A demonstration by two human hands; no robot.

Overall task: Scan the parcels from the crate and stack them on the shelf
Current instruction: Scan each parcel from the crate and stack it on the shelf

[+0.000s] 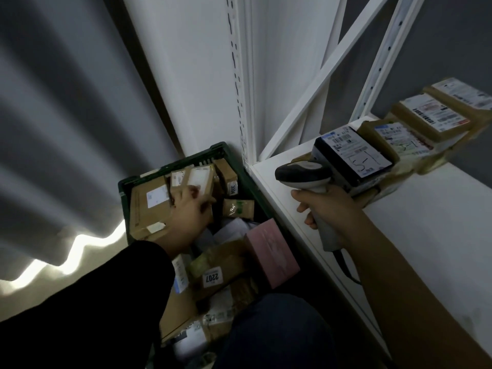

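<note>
A white sticker (212, 277) reading "2207" stands on a brown parcel (226, 262) below the fingers (193, 191) of the left hand (186, 214). Just right of those fingers, a narrow box (226, 174) has an end label that looks like "3004", last character unsure. Above the right hand (330, 206), whose fingers (302, 208) curl round the scanner (300, 171), a dark parcel (351, 155) bears a handwritten "51". The small parcel (198, 179) gripped by the left fingers has a label too blurred to read.
</note>
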